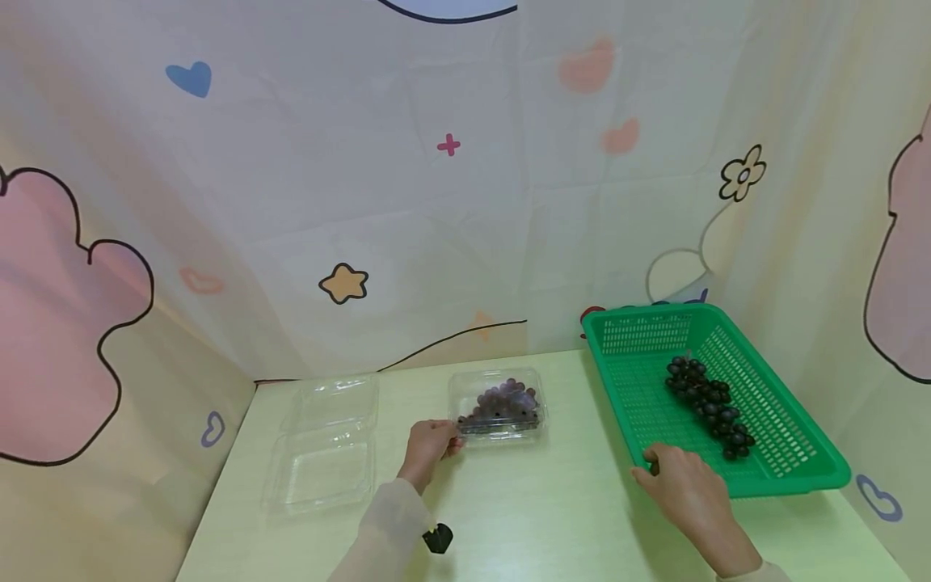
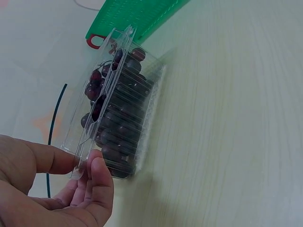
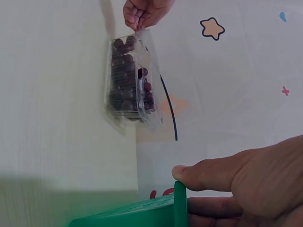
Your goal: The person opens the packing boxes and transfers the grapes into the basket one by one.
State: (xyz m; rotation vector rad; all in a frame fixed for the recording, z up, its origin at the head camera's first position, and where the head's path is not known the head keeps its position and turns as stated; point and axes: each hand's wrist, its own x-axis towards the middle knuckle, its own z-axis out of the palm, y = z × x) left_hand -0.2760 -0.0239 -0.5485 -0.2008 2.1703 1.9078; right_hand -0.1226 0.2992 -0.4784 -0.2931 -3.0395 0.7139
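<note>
A lidded clear plastic box [image 1: 498, 404] with dark grapes [image 2: 118, 127] inside stands on the table. My left hand [image 1: 431, 449] pinches the rim at the box's near left corner between thumb and fingers, as the left wrist view shows. To the right, my right hand [image 1: 684, 489] grips the near left rim of a green plastic basket [image 1: 633, 404], thumb on top and fingers beneath. A bunch of dark grapes [image 1: 709, 404] lies in the basket. In the right wrist view the grape box [image 3: 125, 80] hangs below the left hand's fingertips in the picture.
Left of the grape box, two clear plastic trays lie on the table: one nearer [image 1: 323, 473] and one at the back [image 1: 338, 402]. A printed curtain [image 1: 436, 242] rises behind the table's back edge. Near the left sleeve shows a small black object [image 1: 438, 538].
</note>
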